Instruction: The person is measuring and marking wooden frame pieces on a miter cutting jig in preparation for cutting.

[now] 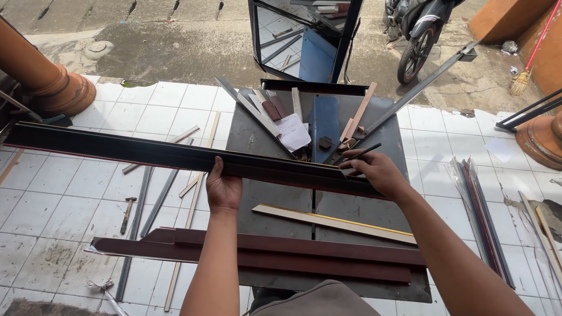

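A long dark profile bar (146, 153) lies across the metal work table (257, 140) and juts far out to the left over the tiled floor. My left hand (223, 188) grips the bar near its middle, fingers wrapped over its top edge. My right hand (374, 171) rests on the bar's right end and holds a dark pencil (360, 154) with its tip at the bar. Just behind the right hand sit a small triangular piece and several short offcuts (351, 131).
Dark red profile lengths (263, 251) and a pale gold-edged strip (333, 222) lie on the table's near side. Paper and scraps (290, 131) lie at the back. Strips and a hammer (127, 213) are on the floor left; wrapped profiles (480, 205) lie right. A motorcycle (418, 35) stands behind.
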